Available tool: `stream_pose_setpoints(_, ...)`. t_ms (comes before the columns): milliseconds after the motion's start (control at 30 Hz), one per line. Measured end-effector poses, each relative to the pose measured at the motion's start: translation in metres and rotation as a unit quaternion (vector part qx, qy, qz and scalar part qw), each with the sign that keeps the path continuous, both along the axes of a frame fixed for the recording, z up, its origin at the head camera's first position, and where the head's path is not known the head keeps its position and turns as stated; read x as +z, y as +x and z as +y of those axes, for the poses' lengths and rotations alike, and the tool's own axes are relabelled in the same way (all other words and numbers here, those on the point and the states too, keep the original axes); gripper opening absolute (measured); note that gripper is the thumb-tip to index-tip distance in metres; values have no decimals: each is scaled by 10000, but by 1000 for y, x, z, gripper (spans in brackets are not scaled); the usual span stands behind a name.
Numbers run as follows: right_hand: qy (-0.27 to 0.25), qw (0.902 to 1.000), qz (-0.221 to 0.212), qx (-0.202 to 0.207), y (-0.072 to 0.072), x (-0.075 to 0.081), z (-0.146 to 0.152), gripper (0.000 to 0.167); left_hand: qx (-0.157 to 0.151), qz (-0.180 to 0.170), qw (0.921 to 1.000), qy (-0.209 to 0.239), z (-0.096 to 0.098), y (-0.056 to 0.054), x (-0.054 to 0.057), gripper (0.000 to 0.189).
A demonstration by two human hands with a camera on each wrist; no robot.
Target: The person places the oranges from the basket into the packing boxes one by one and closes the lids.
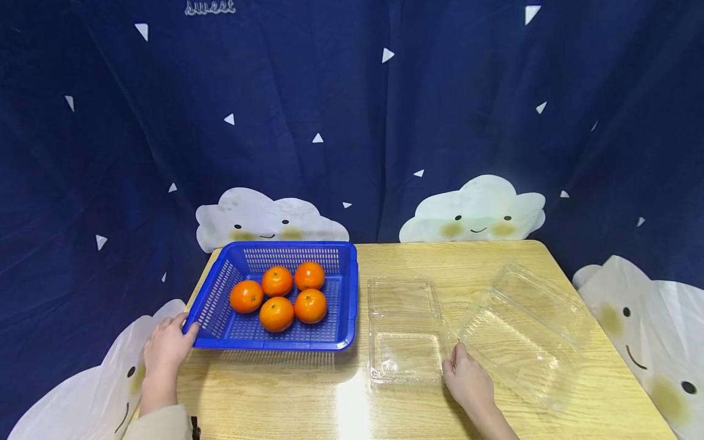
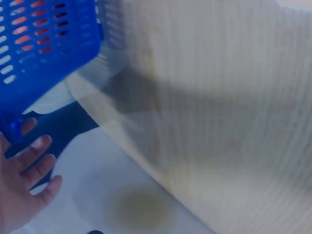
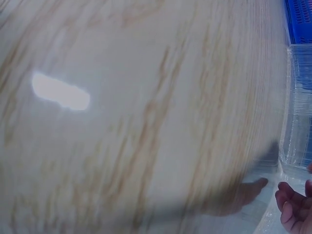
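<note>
A blue plastic basket (image 1: pixel 264 344) with slotted walls sits on the left of the table, several mandarin oranges (image 1: pixel 277 314) inside it. At its near left corner my left hand (image 1: pixel 167 343) holds the rim; in the left wrist view its fingers (image 2: pixel 36 148) spread below the corner. Right of the basket lies an opened clear plastic clamshell box (image 1: pixel 406 351), lid part away from me. My right hand (image 1: pixel 470 379) is at its near right edge, thumb and curled forefinger seeming to pinch the rim. The right wrist view shows curled fingers (image 3: pixel 288 202) beside clear plastic.
Another opened clear clamshell box (image 1: pixel 522 336) lies slantwise on the right of the wooden table (image 1: pixel 308 403). Behind and around the table hangs a dark blue curtain (image 1: pixel 352 79) with white triangles and clouds.
</note>
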State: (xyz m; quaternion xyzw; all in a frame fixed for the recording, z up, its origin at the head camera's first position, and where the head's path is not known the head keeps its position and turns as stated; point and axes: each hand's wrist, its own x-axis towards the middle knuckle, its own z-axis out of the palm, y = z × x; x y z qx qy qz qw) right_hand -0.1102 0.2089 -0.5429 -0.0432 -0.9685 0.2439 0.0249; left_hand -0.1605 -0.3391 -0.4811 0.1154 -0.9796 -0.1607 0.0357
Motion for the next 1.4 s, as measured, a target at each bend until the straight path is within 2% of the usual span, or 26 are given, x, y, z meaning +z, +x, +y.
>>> stream_pose_setpoints(133,90,9999,37,-41,-1,-2,0,12,194,-197,9996,-12,8,-3,6,49)
stream_pose_setpoints(233,163,9998,70,-67,-2,-4,0,12,389,-58,9992,-45,16,-5,7,49)
stream_pose_setpoints(400,281,9994,177,-20,-2,-5,0,12,587,781,9951,-141,35,-12,7,47)
stream_pose_setpoints(500,308,9993,198,-17,-2,-6,1,12,511,1474,9875,-209,47,-18,5,41)
stream_pose_setpoints(633,379,9990,253,-20,-3,-7,0,13,255,2046,9783,-223,62,-26,3,35)
stream_pose_setpoints(867,506,9976,469,41,-3,-8,1,13,-407,2041,9779,-200,91,-39,0,38)
stream_pose_setpoints(1067,499,9981,365,31,-4,-6,1,13,-1095,2110,9708,-332,114,-48,-4,40)
stream_pose_setpoints(1233,500,9983,287,2,-4,-6,1,13,-1569,1819,9700,-380,133,-53,-5,44)
stream_pose_setpoints(1400,526,9977,427,36,-3,-7,1,13,-1861,1445,9710,-405,149,-57,-8,46)
